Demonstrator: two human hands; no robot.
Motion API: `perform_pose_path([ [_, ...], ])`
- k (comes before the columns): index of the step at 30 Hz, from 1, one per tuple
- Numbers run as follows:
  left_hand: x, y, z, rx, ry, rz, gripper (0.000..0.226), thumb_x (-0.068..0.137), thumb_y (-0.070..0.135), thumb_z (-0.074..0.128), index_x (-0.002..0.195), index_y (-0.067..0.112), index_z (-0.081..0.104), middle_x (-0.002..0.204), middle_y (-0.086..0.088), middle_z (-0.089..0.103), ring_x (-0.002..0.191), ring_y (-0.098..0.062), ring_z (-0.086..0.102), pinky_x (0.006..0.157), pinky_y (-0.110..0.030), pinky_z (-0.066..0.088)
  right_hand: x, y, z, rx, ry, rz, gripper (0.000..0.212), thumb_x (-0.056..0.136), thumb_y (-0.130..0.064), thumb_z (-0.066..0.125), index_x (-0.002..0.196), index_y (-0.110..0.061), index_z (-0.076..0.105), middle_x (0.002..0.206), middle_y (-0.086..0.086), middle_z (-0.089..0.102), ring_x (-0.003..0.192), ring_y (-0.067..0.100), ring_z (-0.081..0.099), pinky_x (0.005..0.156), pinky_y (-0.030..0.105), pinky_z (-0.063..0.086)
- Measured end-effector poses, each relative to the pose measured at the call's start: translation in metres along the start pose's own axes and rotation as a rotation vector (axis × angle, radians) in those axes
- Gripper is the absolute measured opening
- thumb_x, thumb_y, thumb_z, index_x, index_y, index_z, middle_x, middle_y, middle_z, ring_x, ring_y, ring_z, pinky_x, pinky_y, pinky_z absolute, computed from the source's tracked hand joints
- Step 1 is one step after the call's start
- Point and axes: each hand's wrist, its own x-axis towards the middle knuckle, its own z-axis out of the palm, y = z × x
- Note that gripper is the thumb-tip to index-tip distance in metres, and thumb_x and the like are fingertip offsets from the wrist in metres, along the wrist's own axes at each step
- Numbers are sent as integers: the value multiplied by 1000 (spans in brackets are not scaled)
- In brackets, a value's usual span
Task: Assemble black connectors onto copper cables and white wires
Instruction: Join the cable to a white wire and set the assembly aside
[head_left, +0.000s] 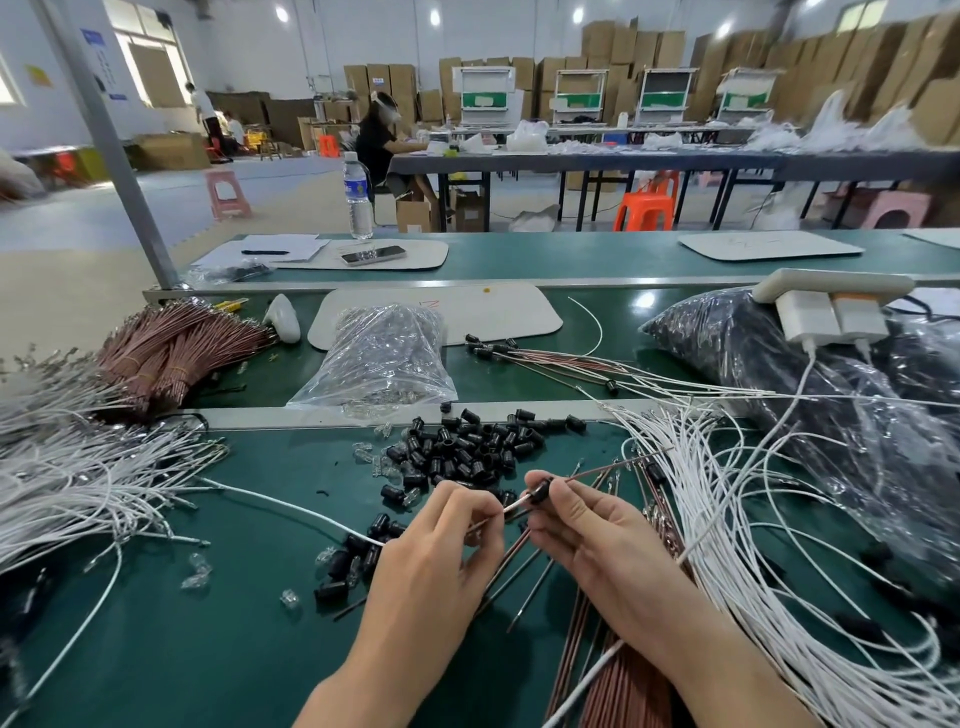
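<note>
My right hand (582, 525) pinches a small black connector (540, 491) between thumb and fingertips. My left hand (441, 535) pinches a white wire (291, 506) whose tip points into that connector; the wire trails off to the left. Copper cables (511, 558) run down beneath both hands. A pile of loose black connectors (462, 447) lies on the green mat just beyond my hands. White wires (727, 499) fan out at the right, and another heap of white wires (67, 467) sits at the left.
Bundled copper cables (171, 348) lie at far left. A clear bag of small parts (379, 358) stands behind the pile. A big bag of black parts (810, 374) fills the right. Finished cables with connectors (545, 358) lie mid-bench. A seated person (376, 145) works in the background.
</note>
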Motion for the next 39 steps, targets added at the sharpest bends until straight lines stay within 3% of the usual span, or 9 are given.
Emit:
perform_pose_path([
  [4,1,2,0,34,17,0,3,94,26,60,94,24,57,91,15,53,61,-12,53,52,-32,49,0,2,1,-21,7,-11,24,85,-18,65,99,-7,81,92,13,74,77,15,72,72,23,59],
  [10,4,7,-2,126,0,27,5,92,20,61,89,16,59,84,9,53,52,-13,47,42,-32,47,1,4,3,-66,45,-42,24,84,-19,68,98,-6,81,91,13,74,79,15,71,72,22,58],
  [16,1,3,4,7,-58,-40,7,96,20,63,96,24,58,87,15,58,69,-12,58,59,-28,49,0,3,4,-40,62,-40,27,84,-21,67,102,-3,76,102,22,76,82,21,75,71,25,60],
  [20,-3,-1,8,-94,-94,-98,14,100,27,59,97,37,49,76,15,63,69,-9,62,60,-26,48,-2,1,4,-53,47,-30,24,86,-23,66,100,-8,79,101,21,76,82,21,75,70,25,60],
  [25,-3,-3,11,-177,-120,-145,11,100,35,54,95,39,46,78,13,66,64,-10,63,60,-32,51,-1,2,6,-66,51,-24,24,85,-26,67,98,-11,81,99,20,76,80,20,75,69,24,59],
  [29,-2,-2,11,-256,-116,-184,11,97,52,47,94,41,48,75,14,68,62,-13,65,61,-36,53,0,5,7,-80,61,-26,24,83,-26,69,96,-10,81,96,19,77,77,18,75,67,22,59],
  [39,0,0,11,-213,-112,-191,18,95,58,39,98,43,49,76,18,66,63,-8,66,61,-37,54,-1,9,4,-188,-6,-30,38,75,-35,78,106,-14,80,102,17,77,88,18,74,77,22,58],
])
